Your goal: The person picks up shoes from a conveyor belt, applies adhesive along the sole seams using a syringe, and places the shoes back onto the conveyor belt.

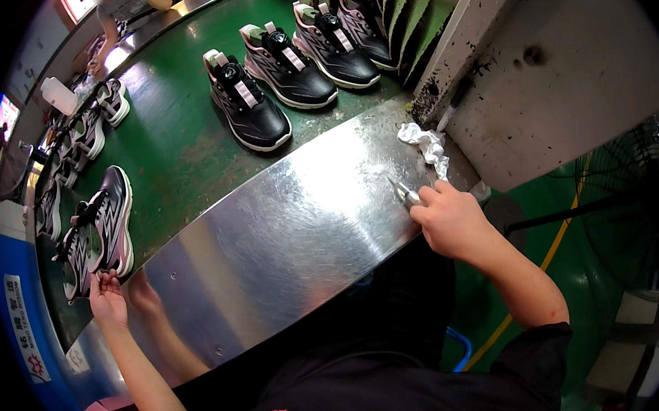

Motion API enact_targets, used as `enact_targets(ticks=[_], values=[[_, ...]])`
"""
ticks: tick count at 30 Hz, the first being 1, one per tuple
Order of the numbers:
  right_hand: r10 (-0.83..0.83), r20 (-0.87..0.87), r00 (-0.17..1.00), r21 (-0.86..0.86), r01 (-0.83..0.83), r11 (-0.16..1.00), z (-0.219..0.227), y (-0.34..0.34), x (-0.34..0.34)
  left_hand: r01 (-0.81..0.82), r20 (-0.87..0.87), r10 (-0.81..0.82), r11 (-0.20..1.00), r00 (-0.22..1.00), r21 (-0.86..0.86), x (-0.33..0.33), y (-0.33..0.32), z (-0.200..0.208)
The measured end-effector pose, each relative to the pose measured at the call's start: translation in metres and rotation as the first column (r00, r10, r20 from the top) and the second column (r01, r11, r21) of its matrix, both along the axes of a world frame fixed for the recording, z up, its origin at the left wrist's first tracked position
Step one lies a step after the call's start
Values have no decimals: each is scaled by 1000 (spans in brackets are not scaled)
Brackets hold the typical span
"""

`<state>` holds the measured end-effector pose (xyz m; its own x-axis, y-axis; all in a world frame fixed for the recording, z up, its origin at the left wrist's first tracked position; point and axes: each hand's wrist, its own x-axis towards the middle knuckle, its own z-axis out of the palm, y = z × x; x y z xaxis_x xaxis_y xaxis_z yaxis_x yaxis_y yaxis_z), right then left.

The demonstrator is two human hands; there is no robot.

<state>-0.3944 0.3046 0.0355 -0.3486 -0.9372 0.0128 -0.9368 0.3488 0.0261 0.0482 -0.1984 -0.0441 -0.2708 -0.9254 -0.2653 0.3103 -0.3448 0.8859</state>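
At the left, my left hand has its fingers closed at the heel end of a black and pink sneaker. That sneaker is tilted on its side, its pale sole facing right. Close beside it is another sneaker of the same kind. My right hand is closed around a slim, pen-like tool with a pointed silver tip. The tip hovers over or rests on the shiny metal edge strip; which, I cannot tell. Crumpled white tissue lies just beyond this hand.
Several black sneakers with dials stand on the green work surface, below hanging green flaps. More sneakers line the far left, near a white bottle. A stained metal panel and a fan are at right.
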Motion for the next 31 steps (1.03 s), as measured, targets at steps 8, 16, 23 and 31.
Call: enact_targets(ticks=[8,16,23,31], values=[[-69,363,929,-140,128,982,-7,-5,-2,272,148,-238,916,960,-294,-86,56,68],[-157,963,220,57,402,914,-9,5,-4,413,390,-303,880,869,-236,-101,193,92],[231,958,-167,-117,510,852,-4,7,35,807,127,-798,588,589,-43,-137,218,60],[127,988,-90,-78,422,903,-9,7,58,475,345,-453,880,822,22,-135,60,10]])
